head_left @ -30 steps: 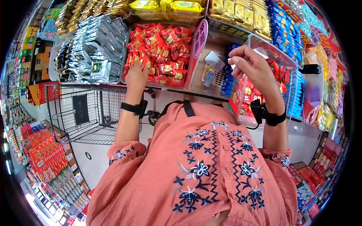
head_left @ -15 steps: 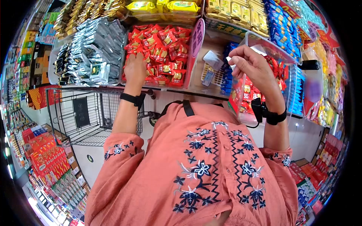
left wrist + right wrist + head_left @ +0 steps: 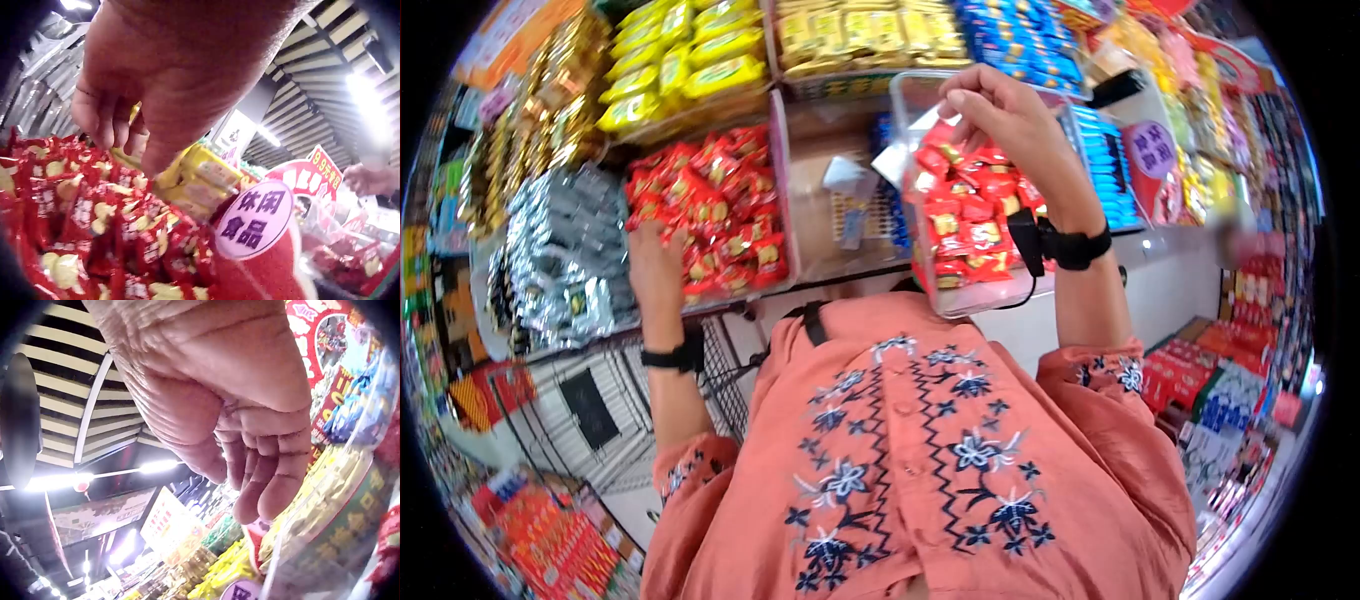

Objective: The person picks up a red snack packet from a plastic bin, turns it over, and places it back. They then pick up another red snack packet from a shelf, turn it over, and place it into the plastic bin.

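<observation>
My left hand [image 3: 655,265] reaches down over the left edge of a bin of red snack packets [image 3: 715,205]. In the left wrist view its fingers [image 3: 109,122] hang bent just above the red packets, with no packet seen between fingers and thumb. My right hand [image 3: 1005,115] is raised above a clear plastic box [image 3: 960,300] full of similar red packets [image 3: 975,205]. Its fingers [image 3: 275,487] are loosely bent, the palm facing the wrist camera, with nothing seen in them; the fingertips overlap a clear rim in that view.
Silver packets [image 3: 565,240] fill the bin at the left. Yellow packs [image 3: 685,60], gold packs [image 3: 865,40] and blue packets [image 3: 1020,45] lie behind. Between the red lots, a bin [image 3: 820,150] holds cards. A wire cart [image 3: 550,410] stands below left.
The head view has swung right, so the bins sit further left. My left hand has kept to the left side of the red packets. My right hand has risen over the clear box.
</observation>
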